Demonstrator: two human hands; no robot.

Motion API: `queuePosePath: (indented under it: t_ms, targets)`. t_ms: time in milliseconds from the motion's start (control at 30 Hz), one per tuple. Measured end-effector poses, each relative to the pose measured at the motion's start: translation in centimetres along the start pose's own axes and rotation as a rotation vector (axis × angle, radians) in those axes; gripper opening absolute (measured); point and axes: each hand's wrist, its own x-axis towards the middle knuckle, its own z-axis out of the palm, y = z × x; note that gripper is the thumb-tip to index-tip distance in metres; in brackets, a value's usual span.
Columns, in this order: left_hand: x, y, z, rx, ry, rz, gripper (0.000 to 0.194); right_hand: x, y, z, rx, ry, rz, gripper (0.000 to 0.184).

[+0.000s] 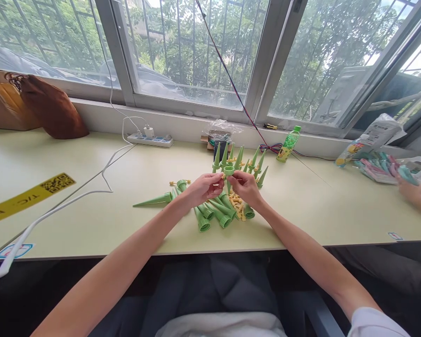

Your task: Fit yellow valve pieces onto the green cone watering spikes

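Note:
My right hand (246, 188) grips a green plastic watering spike (228, 171), its round open end up and its tip pointing down. At the side of that spike, my left hand (208, 188) pinches a small yellow valve piece (223, 177). Under and around both hands lie several loose green spikes (217, 215) with hollow threaded ends. A heap of yellow valve pieces (235, 203) is partly hidden below my right hand. Behind the hands, several spikes (237, 160) stand tip up with yellow pieces on them. One long spike (152, 201) lies to the left.
A green-capped drink bottle (288, 144) and a white power strip (150, 139) stand at the back. A white cable (107, 173) runs along the left. Far left are a brown bag (54, 107) and a cardboard box (7, 110). Another person's hand (417, 194) touches packaged items (379, 168) at right.

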Motion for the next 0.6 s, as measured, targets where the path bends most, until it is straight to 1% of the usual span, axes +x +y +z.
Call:
queuePosePath:
  t_ms: [100, 267, 467, 533, 600]
  targets:
    - [0.1, -0.2, 0.1, 0.072, 0.001, 0.049, 0.036, 0.0, -0.2, 0.0, 0.065, -0.008, 0.026, 0.043]
    - [0.3, -0.5, 0.1, 0.275, 0.048, 0.195, 0.038, 0.0, -0.9, 0.1, 0.145, -0.027, 0.105, 0.045]
    - [0.1, -0.7, 0.1, 0.620, 0.131, 0.313, 0.036, 0.0, -0.9, -0.4, 0.195, -0.085, 0.182, 0.048]
    - [0.2, -0.8, 0.0, 0.750, 0.177, 0.380, 0.032, 0.0, -0.8, -0.5, 0.225, -0.103, 0.208, 0.050]
    - [0.4, -0.9, -0.1, 0.883, 0.224, 0.484, 0.029, 0.0, -0.7, -0.5, 0.266, -0.119, 0.236, 0.051]
